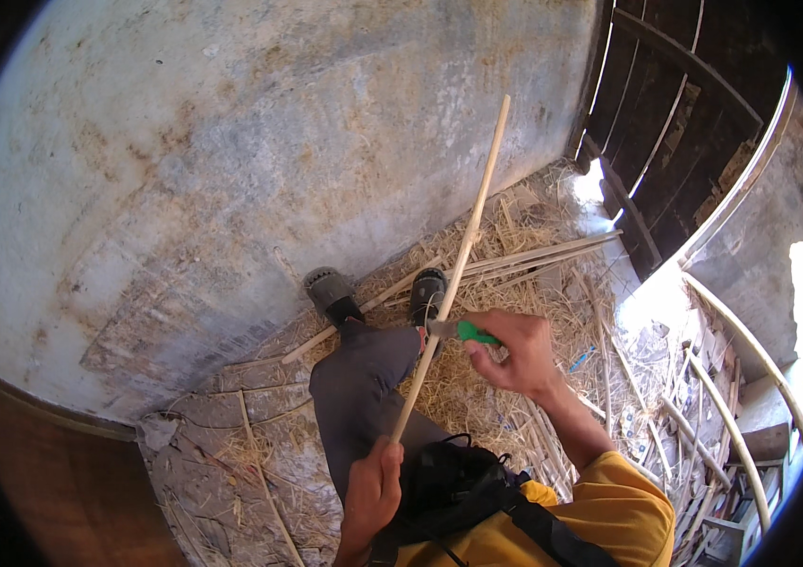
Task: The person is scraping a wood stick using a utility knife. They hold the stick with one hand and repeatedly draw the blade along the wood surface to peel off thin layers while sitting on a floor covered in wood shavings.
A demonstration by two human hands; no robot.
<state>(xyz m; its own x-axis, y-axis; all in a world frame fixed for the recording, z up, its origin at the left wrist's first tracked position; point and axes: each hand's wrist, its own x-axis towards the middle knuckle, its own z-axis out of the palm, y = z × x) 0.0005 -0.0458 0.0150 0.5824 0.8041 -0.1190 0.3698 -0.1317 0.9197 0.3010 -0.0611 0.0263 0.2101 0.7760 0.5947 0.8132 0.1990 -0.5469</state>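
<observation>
My left hand (373, 487) is closed round the lower end of a long pale stick (463, 250), which looks like split bamboo or cane. The stick slants up and away over my legs toward the wall. In my right hand (515, 352) is a knife (473, 333) with a green handle, fingers wrapped round it. Its short blade lies against the stick about midway along the length, beside my knee. A thin curled shaving shows next to the blade.
Shavings (515, 387) cover the floor around my dark shoes (331, 293). Several loose sticks (543, 257) lie beyond my feet. A stained wall (260, 170) rises ahead, a dark wooden door (666, 113) stands at far right, and curved poles (732, 425) lean at right.
</observation>
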